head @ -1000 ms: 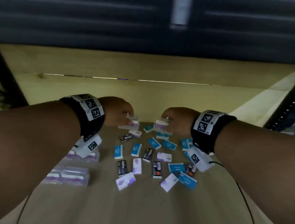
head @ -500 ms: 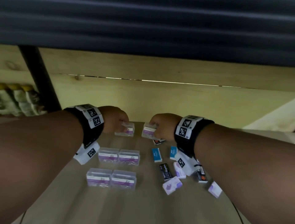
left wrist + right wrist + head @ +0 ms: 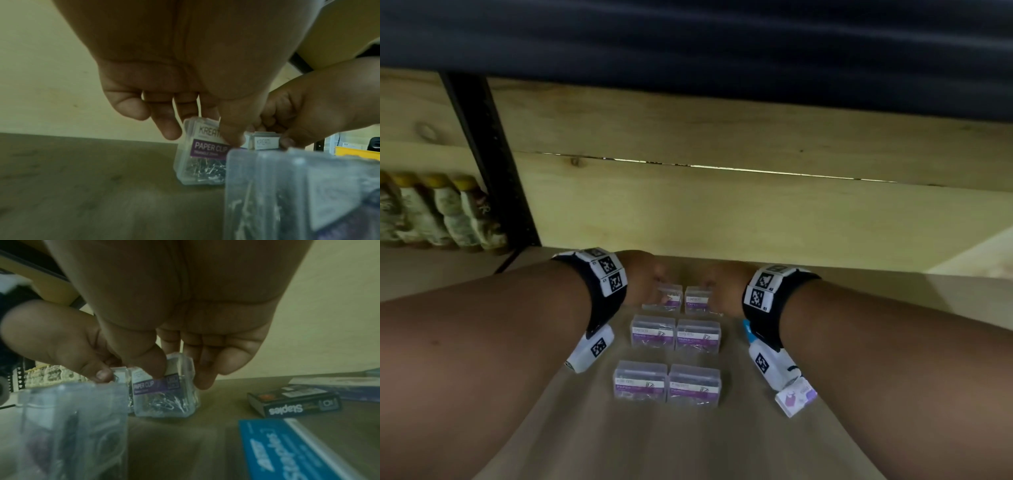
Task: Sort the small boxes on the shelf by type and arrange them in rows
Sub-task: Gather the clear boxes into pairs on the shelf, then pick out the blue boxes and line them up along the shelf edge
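The left hand pinches a clear paper-clip box between thumb and fingertips, the box standing on the shelf near its back edge. The right hand pinches a second clip box the same way, just beside the first; in the wrist views the two boxes stand side by side, touching or nearly so.

Nearer the front edge, four more clip boxes lie in pairs: a middle pair and a front pair, each pair side by side, so all six stand as three rows of two.

Toward the right edge lie other boxes: a blue staples box and a black staples box in the right wrist view, and a white-and-purple box under the right forearm in the head view.

At the left, past a black post, a row of wrapped packets stands on the next shelf section.
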